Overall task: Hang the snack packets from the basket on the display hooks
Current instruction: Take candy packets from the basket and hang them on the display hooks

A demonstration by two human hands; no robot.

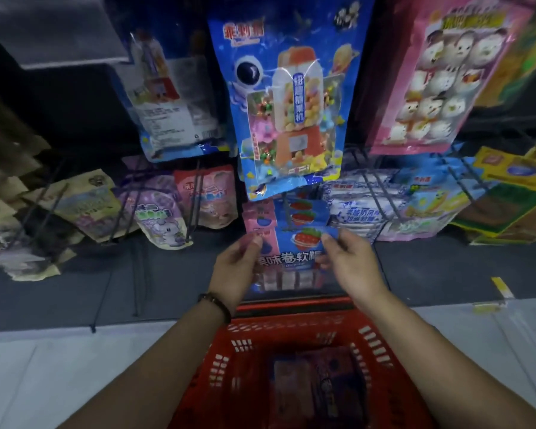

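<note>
A blue snack packet [291, 255] with a strawberry picture and white lettering is held up between both hands, just in front of matching blue packets [302, 212] hanging on a low hook. My left hand [235, 267] pinches its upper left corner. My right hand [350, 264] pinches its upper right corner. Below my forearms stands the red basket [229, 351], with purple and pink packets [316, 391] lying in its bottom.
A large blue candy-machine bag [288, 103] hangs right above the held packet, and a pink bag [430, 75] hangs to its right. Purple, pink, white and yellow packets fill the low hooks on both sides. Bare black hook rods [136, 267] jut out at lower left.
</note>
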